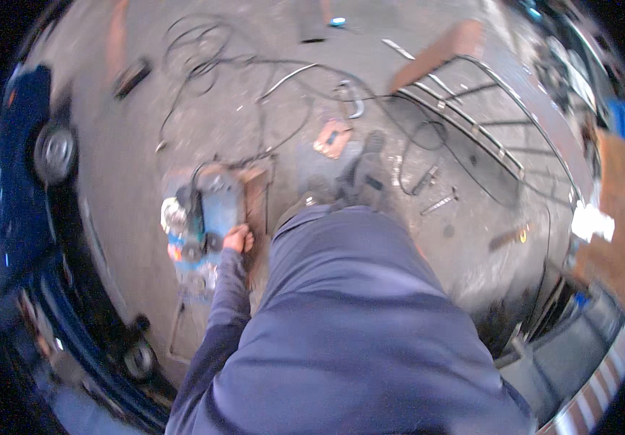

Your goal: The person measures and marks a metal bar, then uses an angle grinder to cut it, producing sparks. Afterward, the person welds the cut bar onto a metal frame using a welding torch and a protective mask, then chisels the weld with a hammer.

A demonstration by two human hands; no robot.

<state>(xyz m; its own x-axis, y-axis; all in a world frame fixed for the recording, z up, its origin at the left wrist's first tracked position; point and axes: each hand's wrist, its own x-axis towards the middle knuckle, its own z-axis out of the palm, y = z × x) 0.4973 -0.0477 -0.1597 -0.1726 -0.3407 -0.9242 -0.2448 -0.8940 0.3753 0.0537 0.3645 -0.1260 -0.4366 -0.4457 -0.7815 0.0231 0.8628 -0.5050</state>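
Note:
My left hand (238,238) is closed at the near right edge of a low stand with a blue-grey top (219,210). Its fingers are curled, and blur hides whatever may be inside them. Left of the hand, a dark green power tool (194,217) lies on the stand, its shape smeared. A whitish crumpled item (173,214) sits at the stand's left side. A brown block or box (255,196) runs along its right side, just beyond my hand. My right hand is out of sight.
Black cable (203,69) loops over the concrete floor ahead. A tubular metal frame (501,145) stands at the right. An orange-brown square piece (332,138) and a metal tool (439,203) lie near my feet. A dark blue car (18,181) stands at the left.

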